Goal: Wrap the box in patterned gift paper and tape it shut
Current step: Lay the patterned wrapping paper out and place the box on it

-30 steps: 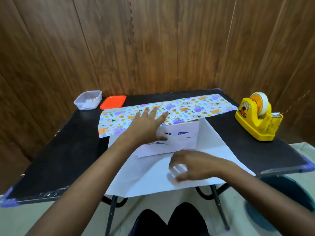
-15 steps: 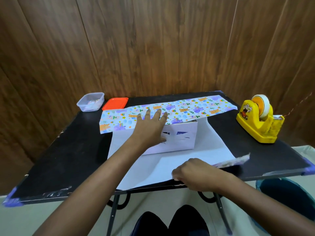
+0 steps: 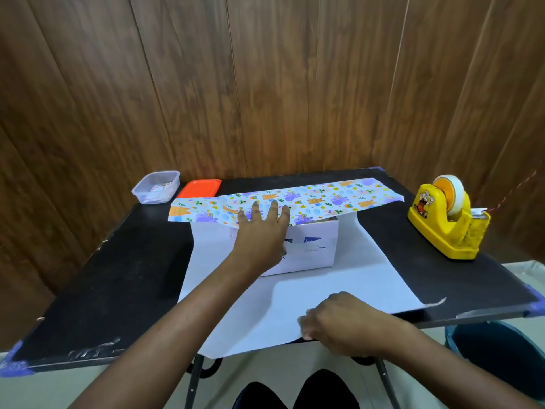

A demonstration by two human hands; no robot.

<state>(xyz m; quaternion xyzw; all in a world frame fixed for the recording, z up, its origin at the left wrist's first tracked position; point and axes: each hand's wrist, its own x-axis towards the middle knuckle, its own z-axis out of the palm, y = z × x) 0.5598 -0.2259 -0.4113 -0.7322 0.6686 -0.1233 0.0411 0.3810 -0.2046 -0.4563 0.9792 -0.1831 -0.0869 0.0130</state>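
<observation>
A white box [image 3: 312, 249] with blue print stands mid-table on the gift paper [image 3: 339, 290], whose white underside faces up. The paper's far flap, with its animal pattern showing, lies folded over the box top. My left hand [image 3: 261, 231] lies flat with fingers spread on that flap and the box's near top edge. At the table's front edge my right hand [image 3: 336, 323] pinches the paper's near edge, which hangs a little over the table. A yellow tape dispenser [image 3: 448, 222] with a tape roll stands at the right.
The black table [image 3: 118, 276] backs onto a wooden wall. A clear plastic tub [image 3: 156, 187] and an orange lid [image 3: 203, 188] sit at the back left. A dark bin [image 3: 498, 352] stands on the floor at the right. My knees show below the table.
My right hand slid from the middle of the white paper to its near edge and took hold of it. The box and paper shifted slightly away; my left hand stayed pressed on top.
</observation>
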